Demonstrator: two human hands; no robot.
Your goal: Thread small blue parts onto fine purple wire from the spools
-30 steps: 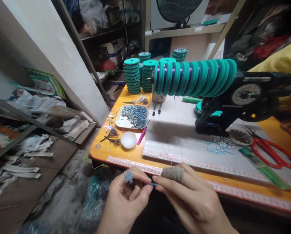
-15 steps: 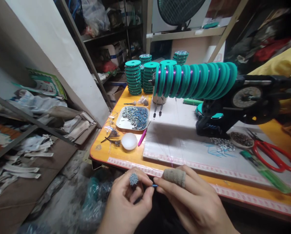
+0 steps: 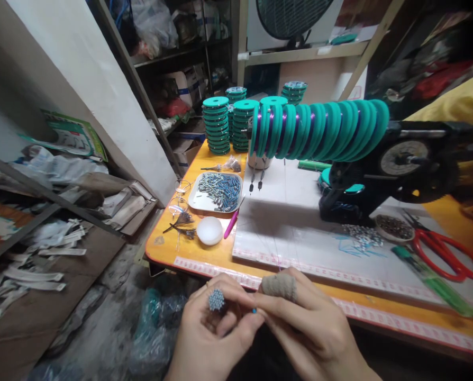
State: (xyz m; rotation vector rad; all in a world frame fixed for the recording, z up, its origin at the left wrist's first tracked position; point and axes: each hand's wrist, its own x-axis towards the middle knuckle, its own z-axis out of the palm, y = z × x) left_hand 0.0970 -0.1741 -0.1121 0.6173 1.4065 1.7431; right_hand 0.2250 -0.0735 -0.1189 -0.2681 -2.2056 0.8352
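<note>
My left hand [image 3: 218,333] and my right hand [image 3: 314,323] meet at the fingertips in front of the table's edge. Between my left thumb and forefinger shows the blue end of a small rod [image 3: 254,311]; the rest is covered by fingers. My right fingertips press together against this spot, and whether they grip the rod or a thin line is hidden. A grey cloth finger cover [image 3: 279,286] wraps one right finger. On my left hand sits a round, blue-grey cluster of bead-like ends [image 3: 216,300]. A fine line [image 3: 278,256] runs down toward my right hand.
Teal spools [image 3: 319,129] fill the shaft of a black winding machine [image 3: 349,201]; more stacked spools [image 3: 216,124] stand behind. A tray of small rods [image 3: 216,191], a white dome [image 3: 209,230], a magenta-handled tool [image 3: 232,222] and red scissors [image 3: 446,254] lie on the table.
My hands have come closer together, my left thumb shifting right and up against my right fingers. The small rod, seen lengthwise before, now shows only its blue end.
</note>
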